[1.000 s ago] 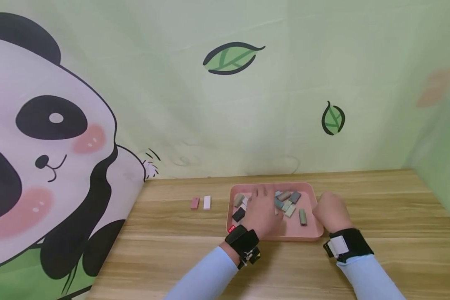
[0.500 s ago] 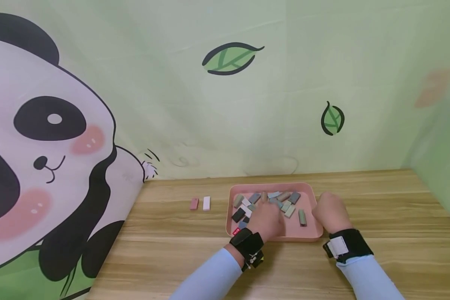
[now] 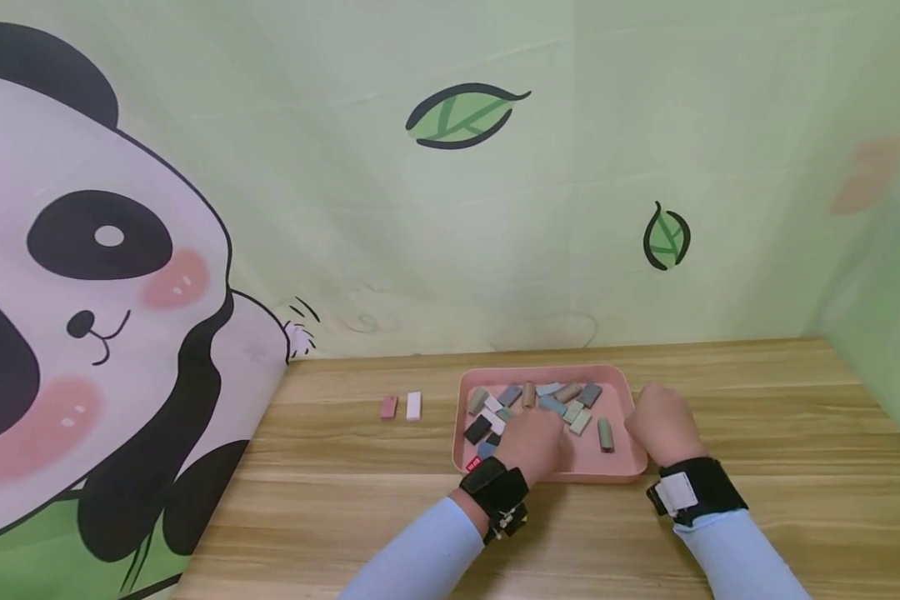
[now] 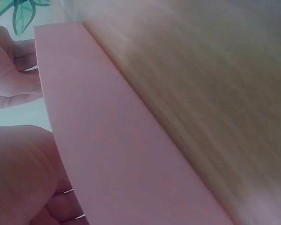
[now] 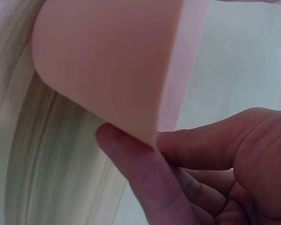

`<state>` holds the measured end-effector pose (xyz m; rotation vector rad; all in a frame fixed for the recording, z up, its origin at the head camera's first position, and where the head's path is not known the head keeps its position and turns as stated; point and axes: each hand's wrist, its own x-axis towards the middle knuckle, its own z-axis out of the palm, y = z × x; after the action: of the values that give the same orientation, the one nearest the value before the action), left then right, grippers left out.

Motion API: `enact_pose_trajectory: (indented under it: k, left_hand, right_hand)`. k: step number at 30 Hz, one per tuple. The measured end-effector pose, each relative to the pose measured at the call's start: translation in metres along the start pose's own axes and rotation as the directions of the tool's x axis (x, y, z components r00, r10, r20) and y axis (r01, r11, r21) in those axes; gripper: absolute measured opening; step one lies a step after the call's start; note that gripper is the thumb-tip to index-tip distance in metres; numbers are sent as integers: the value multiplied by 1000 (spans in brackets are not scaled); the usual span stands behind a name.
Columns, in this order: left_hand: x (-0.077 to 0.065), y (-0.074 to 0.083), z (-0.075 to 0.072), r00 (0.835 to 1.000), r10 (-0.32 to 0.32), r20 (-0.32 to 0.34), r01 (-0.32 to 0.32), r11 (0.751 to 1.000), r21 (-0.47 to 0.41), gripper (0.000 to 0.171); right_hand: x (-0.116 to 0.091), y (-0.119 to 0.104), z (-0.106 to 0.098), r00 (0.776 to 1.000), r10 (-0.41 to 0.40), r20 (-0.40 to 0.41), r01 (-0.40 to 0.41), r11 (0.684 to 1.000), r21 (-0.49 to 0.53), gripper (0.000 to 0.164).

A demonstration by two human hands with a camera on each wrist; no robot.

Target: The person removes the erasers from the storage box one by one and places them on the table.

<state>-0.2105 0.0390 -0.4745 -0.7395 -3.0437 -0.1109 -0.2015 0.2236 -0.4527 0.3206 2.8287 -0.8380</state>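
A shallow pink tray (image 3: 596, 468) lies on the table with several small oblong blocks in it: grey, white, black, green and tan ones. My left hand (image 3: 532, 442) is over the tray's near middle, back of the hand upward. Its fingertips are hidden in the head view, and the left wrist view shows only bent fingers (image 4: 65, 206) behind the tray's wall, so what they touch is unclear. At the tray's right side my right hand (image 3: 663, 425) pinches the rim between thumb and forefinger, as the right wrist view shows. A tan block (image 3: 528, 394) lies beyond the left hand.
Left of the tray, a red block (image 3: 388, 407) and a white block (image 3: 414, 406) lie apart on the wooden table (image 3: 330, 500). Behind the table hangs a pale green cloth (image 3: 345, 208) printed with a panda and leaves. Both wrists wear black straps.
My left hand, spread over the blocks a second ago, has drawn toward the tray's near side and bunched up, uncovering several blocks. The right hand stays at the rim.
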Motion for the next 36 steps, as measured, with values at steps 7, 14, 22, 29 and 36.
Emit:
enact_pose_trajectory:
  k: [7,14,22,29,36]
  left_hand:
    - [-6,-2,2,998,59,-36,-57,997,61,23]
    - [-12,-8,-1,998,70,0,-70,997,-44,20]
    - [-13,-29,-21,992,91,-83,-103,983,-152,18]
    - [-16,-80,-47,981,-52,-186,-4,958,-288,9]
    - [-30,-155,-64,908,-369,-198,229,834,-502,25]
  right_hand:
    - [0,-1,2,1000,14,2,-14,1000,-15,17]
    - [-2,-3,3,1000,17,4,-16,1000,-15,16]
    - [-3,-3,2,1000,-5,-3,5,1000,12,16]
    - [-1,-3,2,1000,12,14,-12,999,36,16]
    - [-1,-2,2,1000,-2,2,2,1000,15,16]
